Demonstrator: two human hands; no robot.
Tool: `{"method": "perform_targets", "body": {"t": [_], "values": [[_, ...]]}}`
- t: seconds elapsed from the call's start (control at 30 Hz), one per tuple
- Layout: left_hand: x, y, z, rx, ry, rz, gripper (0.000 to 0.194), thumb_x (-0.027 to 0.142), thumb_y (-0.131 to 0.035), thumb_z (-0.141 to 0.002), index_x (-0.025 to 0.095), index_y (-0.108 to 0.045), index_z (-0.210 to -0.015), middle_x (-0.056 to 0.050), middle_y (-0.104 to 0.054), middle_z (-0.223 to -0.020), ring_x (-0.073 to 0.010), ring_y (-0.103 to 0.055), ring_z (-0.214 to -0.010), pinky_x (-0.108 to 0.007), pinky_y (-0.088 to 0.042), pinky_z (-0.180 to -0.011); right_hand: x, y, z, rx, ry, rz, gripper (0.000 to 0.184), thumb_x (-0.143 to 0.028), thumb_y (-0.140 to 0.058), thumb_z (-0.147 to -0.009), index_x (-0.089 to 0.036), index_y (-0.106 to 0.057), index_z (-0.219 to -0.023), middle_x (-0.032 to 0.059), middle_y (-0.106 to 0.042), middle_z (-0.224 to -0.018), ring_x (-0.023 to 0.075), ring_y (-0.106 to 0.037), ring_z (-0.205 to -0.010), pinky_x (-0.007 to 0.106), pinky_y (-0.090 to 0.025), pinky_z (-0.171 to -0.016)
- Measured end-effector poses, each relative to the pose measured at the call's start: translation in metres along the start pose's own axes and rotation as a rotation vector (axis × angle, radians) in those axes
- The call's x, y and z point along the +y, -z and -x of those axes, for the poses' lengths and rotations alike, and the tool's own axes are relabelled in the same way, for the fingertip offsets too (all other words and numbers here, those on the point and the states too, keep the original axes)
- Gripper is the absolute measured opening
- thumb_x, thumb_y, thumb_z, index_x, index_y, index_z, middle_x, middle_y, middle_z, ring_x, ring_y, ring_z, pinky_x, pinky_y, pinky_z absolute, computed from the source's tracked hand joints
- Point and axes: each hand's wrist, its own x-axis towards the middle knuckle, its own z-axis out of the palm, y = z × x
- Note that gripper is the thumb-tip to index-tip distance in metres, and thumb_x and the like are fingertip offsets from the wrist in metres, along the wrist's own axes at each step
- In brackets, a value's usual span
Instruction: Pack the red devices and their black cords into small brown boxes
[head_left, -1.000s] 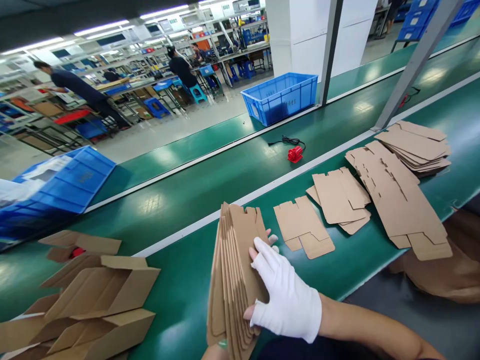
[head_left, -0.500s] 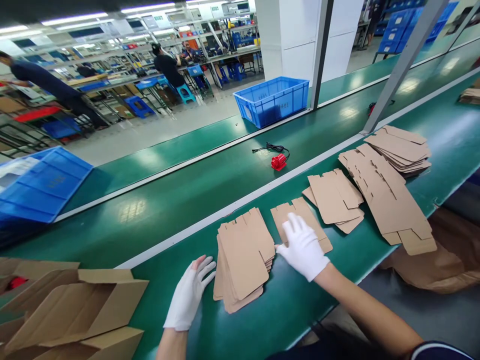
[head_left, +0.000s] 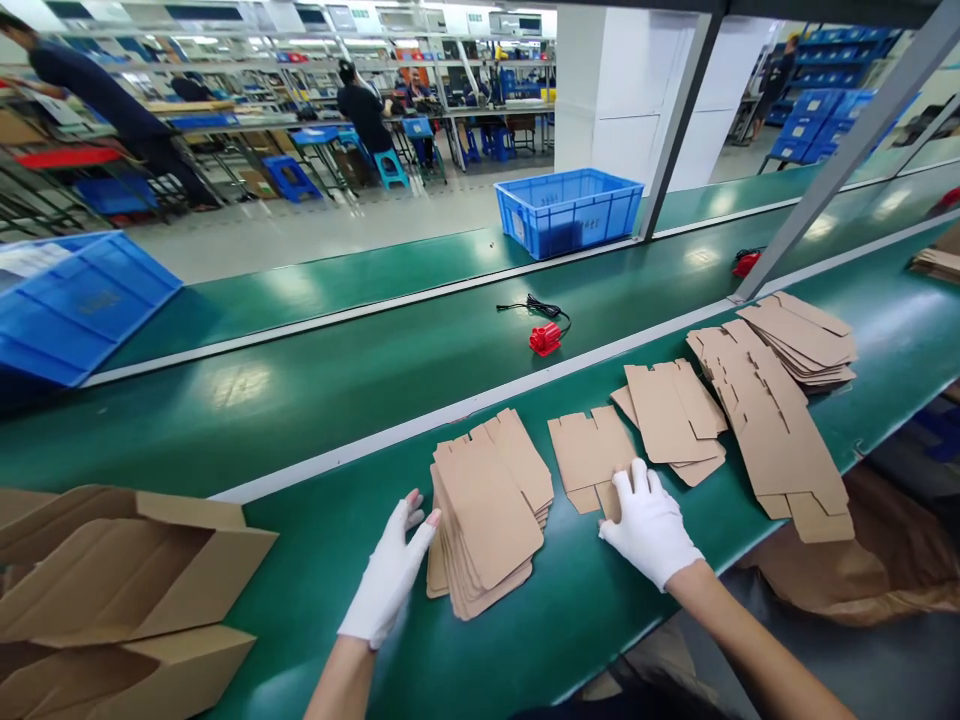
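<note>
While the green desk (head_left: 322, 570) stretches before me, a cardboard stack (head_left: 491, 510) lies on it between my hands, with a flat blank (head_left: 589, 450) just to its right. My right hand (head_left: 651, 525) leans inward over that blank's near corner, palm down, fingers (head_left: 640, 472) parted and bent. My left hand (head_left: 384, 585) slants up beside the stack, fingers spread, thumb at its edge; whether it touches, I cannot tell.
</note>
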Motion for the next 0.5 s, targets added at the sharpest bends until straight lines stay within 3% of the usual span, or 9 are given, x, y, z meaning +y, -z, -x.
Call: {"method": "perform_targets", "body": {"t": [0.13,0.3,0.37,0.43,0.5], "values": [[0.0,-0.002,0.001,0.031,0.002,-0.078,0.074,0.067,-0.047,-0.083,0.029,-0.026,-0.143,-0.006,-0.029,-0.148,-0.0259,-0.03,-0.135,-0.051,-0.021,-0.115,0.003,0.0,0.016,-0.038,0.018,0.124,0.066,-0.026,-0.062,-0.073,-0.011,-0.044,-0.134,0.0204,-0.041,-0.124,0.0341,-0.043,-0.106,0.038,-0.046,-0.075],[-0.003,-0.001,0.001,0.027,0.002,-0.049,0.076,0.067,-0.047,-0.082,0.026,-0.027,-0.143,-0.008,-0.029,-0.148,-0.027,-0.029,-0.136,-0.048,-0.027,-0.114,0.016,0.006,0.023,-0.032,0.088,0.254,0.058,-0.01,-0.045,-0.086,-0.013,-0.033,-0.142,0.0179,-0.048,-0.111,0.0266,-0.05,-0.092,0.029,-0.044,-0.058],[0.002,-0.002,0.005,0.046,0.006,-0.053,0.076,0.067,-0.046,-0.082,0.025,-0.028,-0.142,-0.007,-0.029,-0.149,-0.0275,-0.03,-0.136,-0.048,-0.028,-0.114,0.024,0.011,0.021,-0.034,0.091,0.173,0.058,-0.026,-0.055,-0.087,-0.014,-0.036,-0.14,0.0172,-0.046,-0.115,0.0275,-0.049,-0.096,0.031,-0.045,-0.062],[0.012,-0.004,0.01,0.074,0.042,-0.075,0.076,0.067,-0.045,-0.081,0.024,-0.03,-0.142,-0.007,-0.03,-0.148,-0.029,-0.031,-0.136,-0.049,-0.029,-0.113,0.028,0.014,0.018,-0.017,0.044,0.084,0.073,-0.049,-0.069,-0.076,-0.013,-0.043,-0.134,0.0176,-0.045,-0.117,0.0316,-0.047,-0.101,0.037,-0.046,-0.072],[0.022,-0.005,0.015,0.08,0.106,-0.102,0.077,0.067,-0.042,-0.081,0.023,-0.029,-0.142,-0.008,-0.031,-0.148,-0.0313,-0.032,-0.135,-0.051,-0.031,-0.111,0.023,0.013,0.015,0.005,-0.029,0.024,0.081,-0.059,-0.073,-0.067,-0.012,-0.048,-0.129,0.018,-0.046,-0.115,0.0343,-0.045,-0.103,0.041,-0.045,-0.077]]}}
